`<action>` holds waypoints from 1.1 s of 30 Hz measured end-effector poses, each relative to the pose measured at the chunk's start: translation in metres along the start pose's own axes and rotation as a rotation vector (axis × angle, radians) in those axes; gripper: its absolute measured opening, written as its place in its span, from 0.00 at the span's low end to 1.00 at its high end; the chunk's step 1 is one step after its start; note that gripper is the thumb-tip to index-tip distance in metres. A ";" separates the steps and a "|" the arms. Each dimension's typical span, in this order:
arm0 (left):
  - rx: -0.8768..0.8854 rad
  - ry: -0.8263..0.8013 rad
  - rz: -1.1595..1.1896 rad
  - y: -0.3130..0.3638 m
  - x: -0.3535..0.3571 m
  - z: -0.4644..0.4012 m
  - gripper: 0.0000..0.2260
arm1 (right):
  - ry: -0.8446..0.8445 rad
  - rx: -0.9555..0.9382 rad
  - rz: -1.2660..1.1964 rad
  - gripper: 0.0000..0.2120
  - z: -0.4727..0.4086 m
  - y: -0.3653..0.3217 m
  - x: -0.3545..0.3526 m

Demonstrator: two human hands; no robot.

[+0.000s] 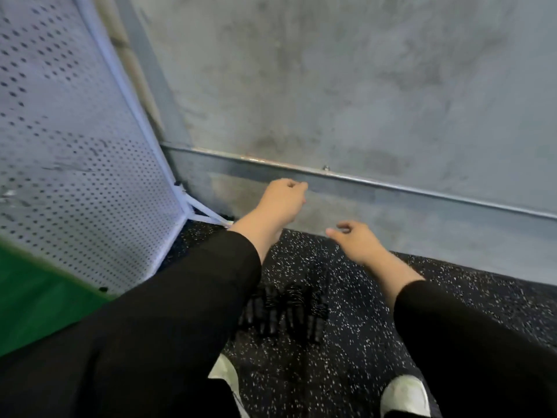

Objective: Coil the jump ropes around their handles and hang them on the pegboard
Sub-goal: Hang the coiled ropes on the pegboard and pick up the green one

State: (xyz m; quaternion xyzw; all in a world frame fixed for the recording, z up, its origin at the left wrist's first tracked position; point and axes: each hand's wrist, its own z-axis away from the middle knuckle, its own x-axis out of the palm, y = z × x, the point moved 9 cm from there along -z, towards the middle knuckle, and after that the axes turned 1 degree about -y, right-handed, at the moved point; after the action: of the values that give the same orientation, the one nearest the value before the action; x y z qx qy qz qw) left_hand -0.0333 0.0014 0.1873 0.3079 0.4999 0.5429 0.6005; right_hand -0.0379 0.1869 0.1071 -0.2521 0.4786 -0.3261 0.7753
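- While both arms reach forward in black sleeves [168, 312], the left hand [281, 203] hangs in the air before the wall [346, 86], its fingers loosely curled and holding nothing.
- The right hand [357, 241] is lower and nearer the camera, also in the air, with fingers relaxed and slightly bent; it grips nothing.
- The two hands are apart and touch neither each other nor any object.
- The jump ropes [286, 312] lie as a blurred black heap on the floor [376, 342], below and between the forearms; handles cannot be told from cord.
- Neither hand touches the ropes.
- The pegboard [75, 176], a white perforated panel with a white frame, stands tilted in the view at the left, its lower corner near the foot of the wall.
- The visible part of the pegboard carries no rope.
- A metal rail [361, 179] runs along the base of the grey wall, behind the hands.
- The floor is black with white speckles; a green surface [39, 300] lies at the lower left beside the pegboard.
- Two white shoes [405, 393] show at the bottom edge, one partly hidden by the left sleeve.
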 end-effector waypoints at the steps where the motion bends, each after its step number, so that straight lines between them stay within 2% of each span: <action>1: -0.038 -0.028 -0.028 -0.019 0.017 -0.006 0.11 | -0.005 0.048 -0.012 0.27 -0.006 0.025 0.004; 4: -0.144 -0.107 -0.100 -0.080 0.061 -0.026 0.09 | -0.052 0.168 -0.020 0.28 -0.026 0.096 0.026; 8: -0.227 -0.185 -0.248 -0.160 0.105 -0.053 0.12 | -0.144 0.296 -0.007 0.32 -0.052 0.175 0.072; 13: -0.182 -0.342 -0.631 -0.236 0.146 -0.080 0.15 | -0.202 0.457 -0.089 0.33 -0.069 0.242 0.126; 16: -0.148 -0.478 -0.837 -0.274 0.167 -0.080 0.15 | -0.200 0.500 -0.145 0.28 -0.074 0.273 0.159; 22: -0.090 -0.738 -1.084 -0.316 0.192 -0.061 0.17 | -0.171 0.541 -0.324 0.23 -0.081 0.300 0.193; 25: -0.134 -0.776 -1.091 -0.334 0.193 -0.058 0.19 | -0.189 0.554 -0.456 0.25 -0.084 0.304 0.204; 29: -0.166 -0.813 -1.015 -0.334 0.194 -0.056 0.23 | -0.127 0.537 -0.446 0.23 -0.087 0.294 0.200; 31: -0.154 -0.728 -0.915 -0.324 0.190 -0.061 0.21 | -0.066 0.537 -0.464 0.23 -0.088 0.290 0.191; 33: -0.120 -0.552 -0.795 -0.303 0.178 -0.068 0.17 | 0.008 0.540 -0.469 0.24 -0.087 0.287 0.178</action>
State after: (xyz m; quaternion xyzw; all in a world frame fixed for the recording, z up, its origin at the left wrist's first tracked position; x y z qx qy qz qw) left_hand -0.0086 0.0941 -0.1576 0.1903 0.3688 0.1974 0.8881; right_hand 0.0172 0.2370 -0.2336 -0.1399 0.3072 -0.6111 0.7160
